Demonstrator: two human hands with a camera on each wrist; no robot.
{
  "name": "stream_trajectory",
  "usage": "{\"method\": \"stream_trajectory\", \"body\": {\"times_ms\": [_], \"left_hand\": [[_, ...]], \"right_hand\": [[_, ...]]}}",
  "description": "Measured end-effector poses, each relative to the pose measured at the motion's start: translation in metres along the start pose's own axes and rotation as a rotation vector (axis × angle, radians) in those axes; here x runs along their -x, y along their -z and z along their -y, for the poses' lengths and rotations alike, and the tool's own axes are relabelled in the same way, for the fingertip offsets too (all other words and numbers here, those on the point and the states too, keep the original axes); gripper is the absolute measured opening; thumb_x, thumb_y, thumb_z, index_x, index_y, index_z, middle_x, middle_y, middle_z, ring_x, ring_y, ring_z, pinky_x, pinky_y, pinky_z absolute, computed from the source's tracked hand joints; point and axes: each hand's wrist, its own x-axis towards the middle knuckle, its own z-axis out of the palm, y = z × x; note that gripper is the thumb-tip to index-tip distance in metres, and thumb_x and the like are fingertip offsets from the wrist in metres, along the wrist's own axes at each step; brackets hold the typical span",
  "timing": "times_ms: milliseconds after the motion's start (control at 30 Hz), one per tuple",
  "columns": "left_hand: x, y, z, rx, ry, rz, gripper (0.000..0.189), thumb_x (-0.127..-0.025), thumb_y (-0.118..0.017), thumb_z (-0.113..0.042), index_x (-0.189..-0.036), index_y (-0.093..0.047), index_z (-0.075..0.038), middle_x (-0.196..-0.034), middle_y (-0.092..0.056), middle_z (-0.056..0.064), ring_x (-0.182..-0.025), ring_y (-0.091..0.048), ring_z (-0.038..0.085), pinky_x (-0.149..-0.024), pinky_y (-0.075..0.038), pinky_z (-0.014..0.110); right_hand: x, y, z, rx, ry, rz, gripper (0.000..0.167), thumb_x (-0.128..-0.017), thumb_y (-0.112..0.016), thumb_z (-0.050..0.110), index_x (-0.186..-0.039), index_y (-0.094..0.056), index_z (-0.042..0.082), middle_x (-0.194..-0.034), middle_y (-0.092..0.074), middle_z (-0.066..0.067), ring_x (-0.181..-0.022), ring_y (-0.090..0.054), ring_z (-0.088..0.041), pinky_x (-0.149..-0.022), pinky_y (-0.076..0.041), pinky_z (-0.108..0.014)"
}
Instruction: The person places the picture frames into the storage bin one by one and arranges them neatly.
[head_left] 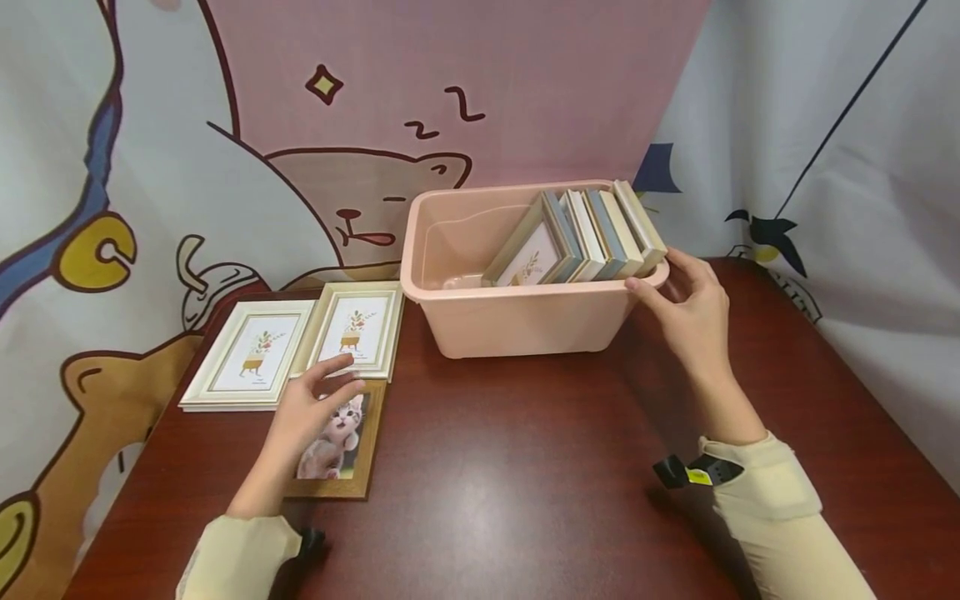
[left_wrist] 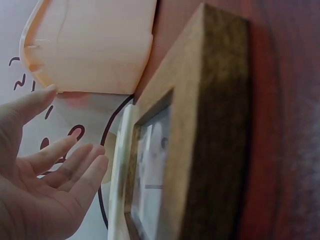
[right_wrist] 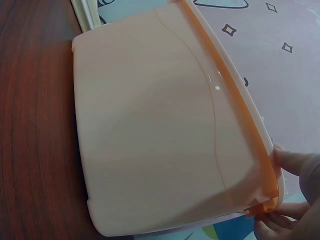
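My right hand (head_left: 693, 312) grips the right end of a pink plastic bin (head_left: 525, 321) by its rim. The right wrist view shows the thumb and fingers at one corner of that rim (right_wrist: 275, 175). Several picture frames (head_left: 592, 233) lean in a row inside the bin's right half. My left hand (head_left: 311, 408), its fingers loosely bent, hovers above a brown wooden picture frame (head_left: 363, 467) with a kitten photo, holding nothing. Part of the kitten frame is hidden behind this hand. In the left wrist view, the fingers (left_wrist: 90, 180) stand apart from the wooden frame (left_wrist: 190, 125).
Two cream picture frames (head_left: 251, 354) with plant prints lie face up behind the kitten frame, at the left of the dark red table (head_left: 480, 467). A cloth backdrop (head_left: 525, 92) with cartoon animals hangs right behind the bin, and a white curtain (head_left: 862, 208) is at the right.
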Motion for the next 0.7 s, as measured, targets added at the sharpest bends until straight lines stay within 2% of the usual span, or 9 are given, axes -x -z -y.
{"method": "stream_trajectory", "body": {"times_ms": [267,400,533,600,700], "left_hand": [[0.007,-0.004,0.006,-0.021,0.056,0.054,0.05,-0.094,-0.07,-0.025,-0.136,-0.057,-0.002,-0.137,-0.061,0.021,-0.123,-0.062,0.036,-0.084,-0.047,0.009],[0.009,-0.007,0.009,-0.067,0.101,0.071,0.046,-0.091,-0.073,-0.027,-0.13,-0.062,-0.004,-0.126,-0.068,0.019,-0.112,-0.067,0.026,-0.081,-0.049,0.017],[0.008,-0.01,0.013,-0.088,0.159,0.095,0.047,-0.089,-0.076,-0.027,-0.128,-0.062,-0.004,-0.123,-0.067,0.018,-0.102,-0.064,0.016,-0.078,-0.05,0.022],[0.007,-0.012,0.015,-0.087,0.164,0.098,0.047,-0.088,-0.077,-0.024,-0.127,-0.062,-0.002,-0.122,-0.067,0.018,-0.1,-0.063,0.016,-0.077,-0.05,0.022],[0.006,-0.015,0.016,-0.134,0.154,0.078,0.044,-0.085,-0.079,-0.023,-0.12,-0.064,-0.001,-0.113,-0.069,0.018,-0.095,-0.064,0.017,-0.072,-0.051,0.021]], "right_hand": [[0.0,-0.001,0.001,-0.015,-0.013,0.011,0.065,-0.085,-0.08,0.019,-0.144,-0.054,0.012,-0.137,-0.054,-0.012,-0.13,-0.057,-0.018,-0.108,-0.046,-0.026],[0.001,-0.001,0.001,-0.029,-0.014,0.017,0.065,-0.085,-0.08,0.018,-0.144,-0.053,0.01,-0.137,-0.053,-0.012,-0.131,-0.057,-0.017,-0.109,-0.046,-0.026],[0.0,-0.001,0.001,-0.035,-0.021,0.021,0.066,-0.085,-0.079,0.019,-0.145,-0.052,0.011,-0.139,-0.052,-0.012,-0.131,-0.056,-0.016,-0.109,-0.045,-0.025],[0.0,-0.001,0.001,-0.037,-0.028,0.021,0.066,-0.086,-0.079,0.019,-0.145,-0.052,0.011,-0.14,-0.051,-0.013,-0.132,-0.055,-0.017,-0.109,-0.045,-0.025],[0.001,-0.001,0.001,-0.038,-0.035,0.02,0.066,-0.086,-0.079,0.019,-0.145,-0.052,0.011,-0.139,-0.051,-0.012,-0.132,-0.055,-0.016,-0.109,-0.045,-0.025]]}}
